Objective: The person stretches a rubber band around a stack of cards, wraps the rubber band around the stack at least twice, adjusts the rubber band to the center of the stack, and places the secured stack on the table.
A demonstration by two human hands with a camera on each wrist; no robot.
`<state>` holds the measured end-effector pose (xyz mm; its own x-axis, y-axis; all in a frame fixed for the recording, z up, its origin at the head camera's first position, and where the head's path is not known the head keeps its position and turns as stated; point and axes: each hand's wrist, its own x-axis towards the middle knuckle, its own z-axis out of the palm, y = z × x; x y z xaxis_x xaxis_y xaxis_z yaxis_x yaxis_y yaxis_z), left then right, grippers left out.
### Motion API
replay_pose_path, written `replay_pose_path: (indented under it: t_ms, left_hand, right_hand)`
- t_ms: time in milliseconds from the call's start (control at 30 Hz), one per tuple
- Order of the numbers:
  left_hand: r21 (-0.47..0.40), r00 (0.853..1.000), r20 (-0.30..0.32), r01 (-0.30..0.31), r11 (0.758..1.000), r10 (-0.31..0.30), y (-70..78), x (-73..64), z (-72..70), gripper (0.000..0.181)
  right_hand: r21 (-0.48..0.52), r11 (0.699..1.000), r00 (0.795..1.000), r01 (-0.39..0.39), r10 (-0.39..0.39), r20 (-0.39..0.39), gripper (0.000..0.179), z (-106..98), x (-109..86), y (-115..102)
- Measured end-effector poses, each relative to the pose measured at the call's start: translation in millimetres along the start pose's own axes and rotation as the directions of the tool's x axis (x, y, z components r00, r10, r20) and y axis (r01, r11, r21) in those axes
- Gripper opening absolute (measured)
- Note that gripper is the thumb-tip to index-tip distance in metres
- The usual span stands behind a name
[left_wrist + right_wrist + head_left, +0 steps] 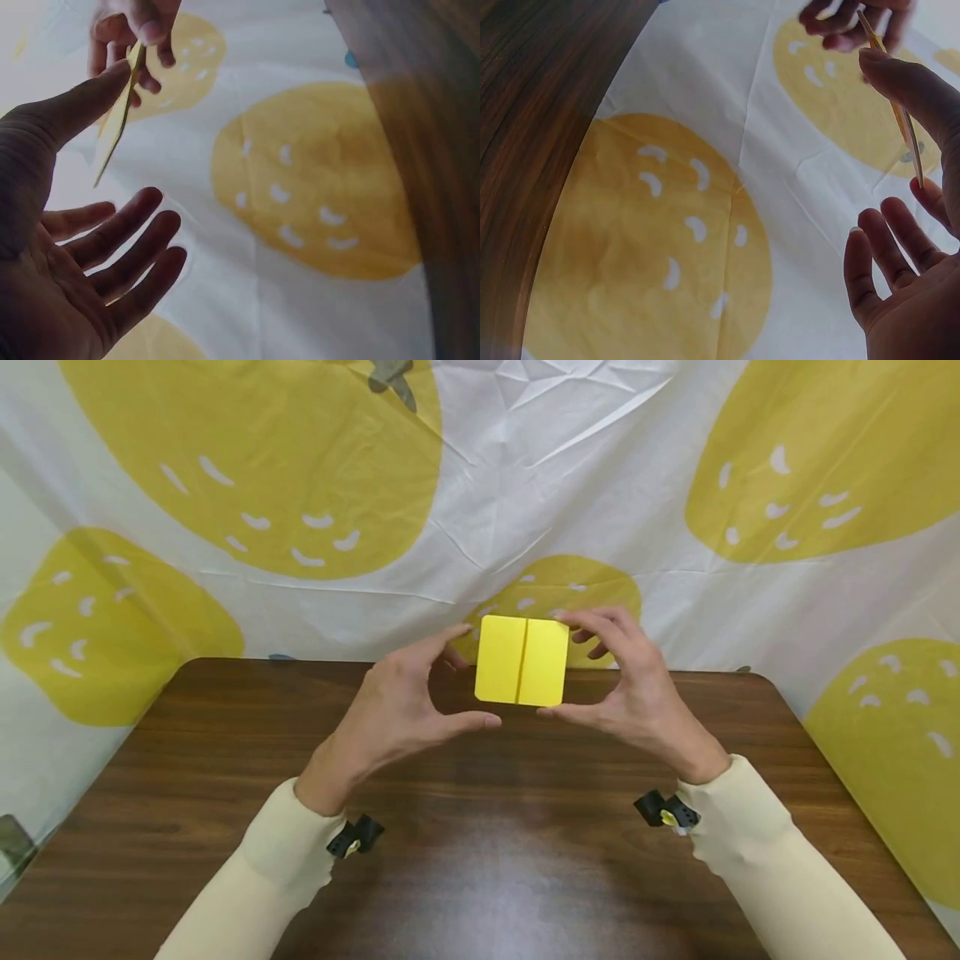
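Observation:
A flat yellow square of folded paper [498,660] with rounded corners is held up above the far part of the table. Two flaps meet along a narrow vertical seam down its middle. My right hand [641,681] pinches its right side, index fingertip at the top corner and thumb at the bottom edge. By the left side, my left hand [397,702] is spread in a wide C, the thumb near the lower edge. From the left wrist view the paper [118,124] is nearly edge-on, and the left fingers [135,289] stand apart from it.
Below the hands lies a dark brown wood-grain table [480,843]. A white cloth [480,510] with large yellow fruit prints hangs behind it and along the sides. Black straps [356,837] sit at both wrists, by the cream sleeves [262,860].

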<state>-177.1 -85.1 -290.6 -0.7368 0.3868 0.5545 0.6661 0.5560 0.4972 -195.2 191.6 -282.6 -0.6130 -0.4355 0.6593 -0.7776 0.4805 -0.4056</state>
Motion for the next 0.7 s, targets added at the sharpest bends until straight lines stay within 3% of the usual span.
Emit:
replay_pose_path:
  t_ms: [67, 133, 300, 433, 700]
  left_hand:
    - [0.102, 0.999, -0.001, -0.046, 0.994, 0.046, 1.1, 4.0, -3.6, 0.109]
    - [0.183, 0.996, 0.020, -0.087, 0.979, 0.085, 3.1, 7.9, -5.6, 0.115]
    - [0.324, 0.990, 0.075, -0.137, 0.936, 0.119, 8.4, 14.0, -5.7, 0.105]
    - [0.381, 0.993, 0.077, -0.111, 0.918, 0.088, 9.6, 14.9, -2.2, 0.098]
    - [0.422, 0.998, 0.059, -0.025, 0.906, 0.000, 12.0, 15.1, 10.6, 0.086]
  right_hand:
    - [0.001, 1.000, 1.000, 0.013, -0.013, 0.005, 0.097, 1, 0.1, 1]
    - [0.000, 1.000, 0.999, 0.029, -0.029, 0.012, 0.097, 3, 0.4, 2]
    - [-0.016, 0.998, 0.998, 0.055, -0.054, 0.030, 0.097, 7, 1.1, 3]
    - [-0.073, 0.996, 0.997, 0.053, -0.049, 0.056, 0.099, 11, 0.7, 2]
    - [-0.239, 0.971, 0.994, 0.020, 0.007, 0.111, 0.103, 20, 1.8, -6]
